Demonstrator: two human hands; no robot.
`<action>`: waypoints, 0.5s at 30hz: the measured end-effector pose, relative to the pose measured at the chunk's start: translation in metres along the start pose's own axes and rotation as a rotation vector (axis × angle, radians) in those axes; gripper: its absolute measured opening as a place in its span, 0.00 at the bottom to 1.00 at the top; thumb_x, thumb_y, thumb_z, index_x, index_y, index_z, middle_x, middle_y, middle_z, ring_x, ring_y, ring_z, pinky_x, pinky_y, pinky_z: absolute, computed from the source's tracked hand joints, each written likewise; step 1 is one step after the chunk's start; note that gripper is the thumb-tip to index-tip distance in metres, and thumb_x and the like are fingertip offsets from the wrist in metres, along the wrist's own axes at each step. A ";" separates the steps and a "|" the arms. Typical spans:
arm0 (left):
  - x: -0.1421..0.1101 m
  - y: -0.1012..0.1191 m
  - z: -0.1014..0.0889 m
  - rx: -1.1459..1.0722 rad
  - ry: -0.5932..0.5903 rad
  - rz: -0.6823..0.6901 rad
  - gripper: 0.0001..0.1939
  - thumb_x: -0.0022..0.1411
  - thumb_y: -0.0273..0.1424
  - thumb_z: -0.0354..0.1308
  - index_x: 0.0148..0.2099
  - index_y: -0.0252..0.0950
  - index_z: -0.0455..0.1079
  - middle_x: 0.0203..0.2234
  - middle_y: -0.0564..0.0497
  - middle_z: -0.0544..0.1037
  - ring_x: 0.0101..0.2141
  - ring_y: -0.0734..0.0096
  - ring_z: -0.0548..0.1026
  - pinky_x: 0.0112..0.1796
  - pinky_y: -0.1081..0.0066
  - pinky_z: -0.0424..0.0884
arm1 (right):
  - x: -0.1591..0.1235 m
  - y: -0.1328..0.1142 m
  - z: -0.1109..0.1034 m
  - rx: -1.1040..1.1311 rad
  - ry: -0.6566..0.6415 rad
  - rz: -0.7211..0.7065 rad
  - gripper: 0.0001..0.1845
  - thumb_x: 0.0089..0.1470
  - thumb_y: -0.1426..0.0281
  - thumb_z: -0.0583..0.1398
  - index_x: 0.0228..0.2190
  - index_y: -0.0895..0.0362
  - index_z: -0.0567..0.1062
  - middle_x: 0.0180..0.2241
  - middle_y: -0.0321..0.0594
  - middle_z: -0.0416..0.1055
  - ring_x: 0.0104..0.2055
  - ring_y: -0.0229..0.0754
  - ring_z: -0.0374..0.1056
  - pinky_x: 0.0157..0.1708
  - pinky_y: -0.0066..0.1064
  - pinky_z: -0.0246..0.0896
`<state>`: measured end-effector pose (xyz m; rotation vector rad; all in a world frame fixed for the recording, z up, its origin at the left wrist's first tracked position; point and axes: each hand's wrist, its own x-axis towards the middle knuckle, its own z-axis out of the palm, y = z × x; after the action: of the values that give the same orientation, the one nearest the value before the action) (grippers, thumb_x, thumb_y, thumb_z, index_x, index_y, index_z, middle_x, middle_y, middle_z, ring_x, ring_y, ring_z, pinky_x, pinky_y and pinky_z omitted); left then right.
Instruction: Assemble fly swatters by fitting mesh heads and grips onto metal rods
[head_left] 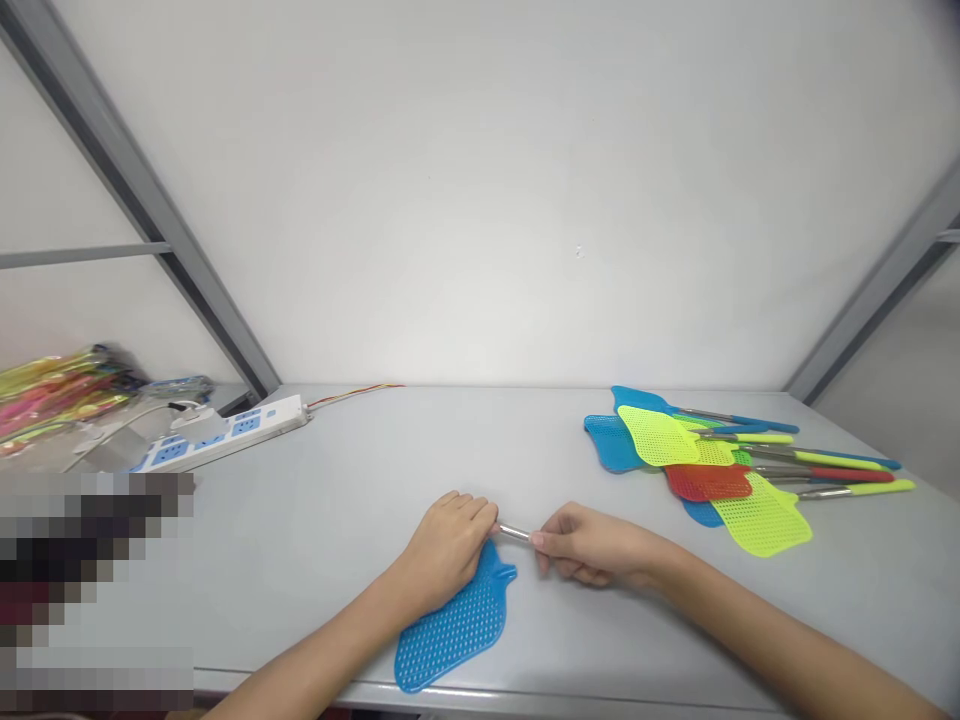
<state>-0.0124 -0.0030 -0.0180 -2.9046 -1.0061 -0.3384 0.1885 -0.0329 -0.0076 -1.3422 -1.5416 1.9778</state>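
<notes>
The grey desk (315, 560) came nearest, carrying piled swatters (709, 482) at far right. A blue swatter head (461, 630) lay near the middle, partly hidden by the left hand (452, 540), curled into a fist; the right hand (589, 545) pinched, thumb against fingers. Both hands held a slim metal rod (514, 532).

On my screen, a white power strip (225, 437) with blue sockets lies left on the gray table (337, 500), a white plug (196, 425) in it. Thin wires (358, 392) run from its end toward the pale wall (480, 200); gray posts (161, 205) slant either side.
</notes>
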 end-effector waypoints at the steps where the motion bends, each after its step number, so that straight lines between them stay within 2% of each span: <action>1: 0.000 0.001 0.000 -0.003 0.000 0.001 0.11 0.61 0.26 0.38 0.28 0.35 0.57 0.23 0.51 0.66 0.25 0.70 0.62 0.29 0.69 0.56 | 0.000 0.000 0.000 0.002 -0.003 0.000 0.21 0.46 0.55 0.53 0.22 0.62 0.67 0.12 0.25 0.48 0.10 0.23 0.40 0.08 0.19 0.31; 8: 0.000 0.003 0.001 -0.002 -0.006 0.043 0.10 0.60 0.26 0.38 0.28 0.35 0.57 0.22 0.51 0.66 0.24 0.70 0.62 0.29 0.69 0.56 | 0.001 0.000 0.002 0.013 -0.014 0.003 0.21 0.46 0.55 0.52 0.22 0.62 0.67 0.13 0.26 0.49 0.10 0.23 0.40 0.08 0.19 0.31; 15: 0.003 -0.001 -0.004 -0.035 -0.010 0.031 0.11 0.60 0.26 0.38 0.28 0.36 0.58 0.22 0.52 0.66 0.24 0.71 0.62 0.30 0.70 0.57 | 0.003 0.000 -0.001 0.068 -0.047 -0.007 0.21 0.46 0.54 0.53 0.24 0.62 0.67 0.13 0.25 0.47 0.11 0.23 0.39 0.09 0.19 0.30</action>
<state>-0.0118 -0.0004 -0.0138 -2.9522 -0.9652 -0.3432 0.1880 -0.0300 -0.0091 -1.2708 -1.4835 2.0525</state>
